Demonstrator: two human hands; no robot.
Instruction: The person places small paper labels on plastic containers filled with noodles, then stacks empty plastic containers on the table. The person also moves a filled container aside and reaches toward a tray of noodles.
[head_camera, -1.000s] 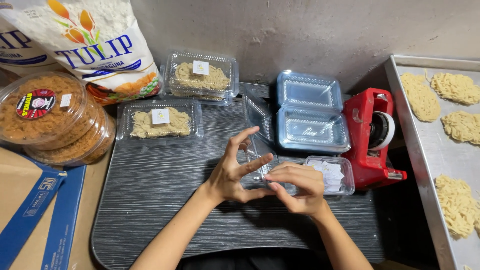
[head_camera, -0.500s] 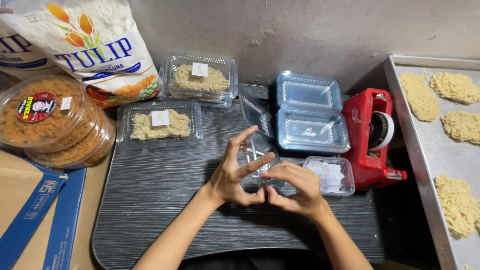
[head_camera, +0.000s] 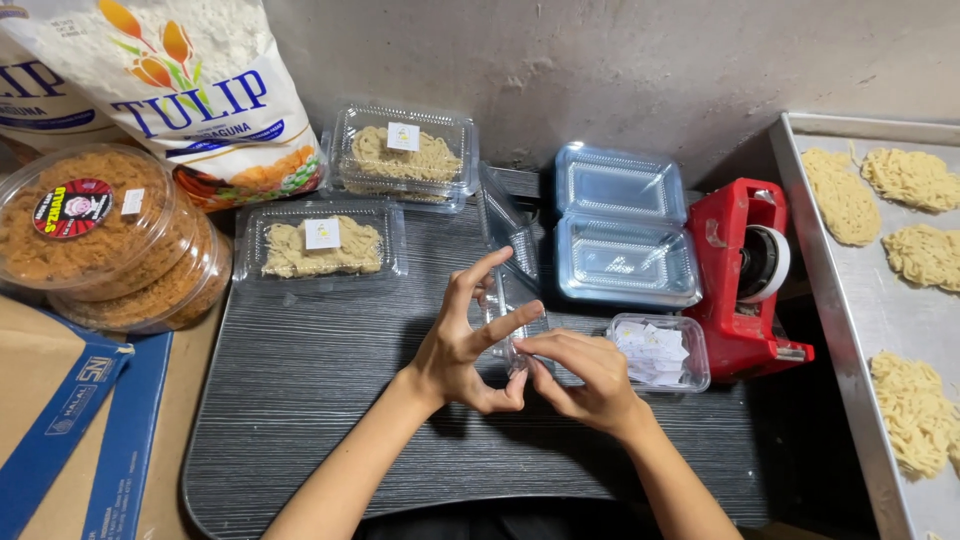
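Hardly shifted — fingers perhaps pinching clear box

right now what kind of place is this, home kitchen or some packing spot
Likely a small home food-packing station: labelled clear boxes of noodles, a metal tray of loose noodle portions, a red tape dispenser, and a stack of empty clear containers.

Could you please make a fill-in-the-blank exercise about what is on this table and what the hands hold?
1. Both hands, left hand and right hand, hold an empty clear ____.
2. The tape dispenser is ____ in colour.
3. The noodle portions at the right lie on a metal ____.
4. ____ closed boxes with noodles stand on the table.

Missing words: box; red; tray; Two
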